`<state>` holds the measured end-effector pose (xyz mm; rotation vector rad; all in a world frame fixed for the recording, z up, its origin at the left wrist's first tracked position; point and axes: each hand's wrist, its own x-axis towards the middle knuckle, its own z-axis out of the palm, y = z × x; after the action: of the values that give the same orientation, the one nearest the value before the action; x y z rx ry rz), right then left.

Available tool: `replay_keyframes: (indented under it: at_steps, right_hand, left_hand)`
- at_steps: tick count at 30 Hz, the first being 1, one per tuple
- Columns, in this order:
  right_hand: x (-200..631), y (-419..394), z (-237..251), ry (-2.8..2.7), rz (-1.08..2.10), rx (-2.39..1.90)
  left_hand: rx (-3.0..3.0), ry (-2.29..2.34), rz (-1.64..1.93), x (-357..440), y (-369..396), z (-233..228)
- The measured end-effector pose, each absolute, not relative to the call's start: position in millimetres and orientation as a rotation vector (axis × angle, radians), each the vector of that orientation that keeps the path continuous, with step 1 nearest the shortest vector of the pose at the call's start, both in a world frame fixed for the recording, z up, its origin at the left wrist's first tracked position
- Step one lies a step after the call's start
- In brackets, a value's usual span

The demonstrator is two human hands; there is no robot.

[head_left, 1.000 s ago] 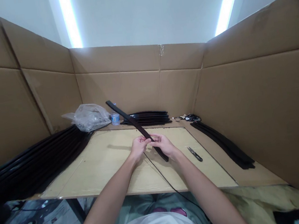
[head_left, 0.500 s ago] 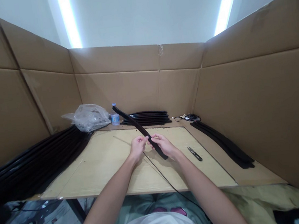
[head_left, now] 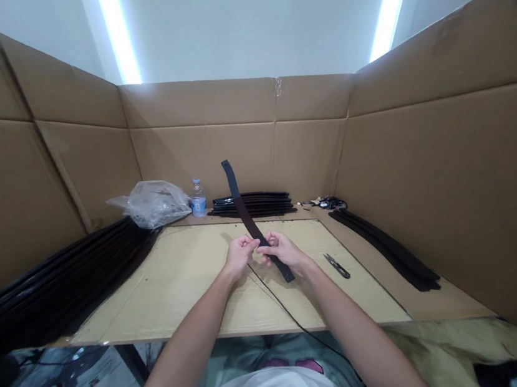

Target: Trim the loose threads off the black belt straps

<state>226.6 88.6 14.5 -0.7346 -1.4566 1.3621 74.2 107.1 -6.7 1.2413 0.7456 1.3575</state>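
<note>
Over the middle of the pale board, a long, flat, dark curved strip is held slantwise, its far end raised and its near end toward me. A small hole shows near each end. My left hand pinches the strip's left edge with thumb and fingertips. On the other side my right hand is closed on the same strip, thumb on top. A thin black cord runs from beneath my left hand down over the table edge toward my lap; whether my fingers hold it too is hidden.
Thread snips lie right of my hands on the board. Dark strips are stacked at the back, more at right, and a large pile at left. A plastic bag and water bottle stand behind. Cardboard walls surround the table.
The strip has turned in my hands: its far end has swung right and up, and its flat face now shows. Both hands have stayed nearly in place.
</note>
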Motion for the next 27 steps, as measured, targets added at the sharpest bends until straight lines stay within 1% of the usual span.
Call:
replay_keyframes:
  at_steps: [14,27]
  right_hand:
    - [222,97,6,-1.411,1.329,-0.728]
    - [220,93,8,-1.374,1.387,-0.686]
  left_hand:
    - [1.211,0.786,1.382,74,109,-5]
    - [1.3,0.637,1.315,78,101,-2]
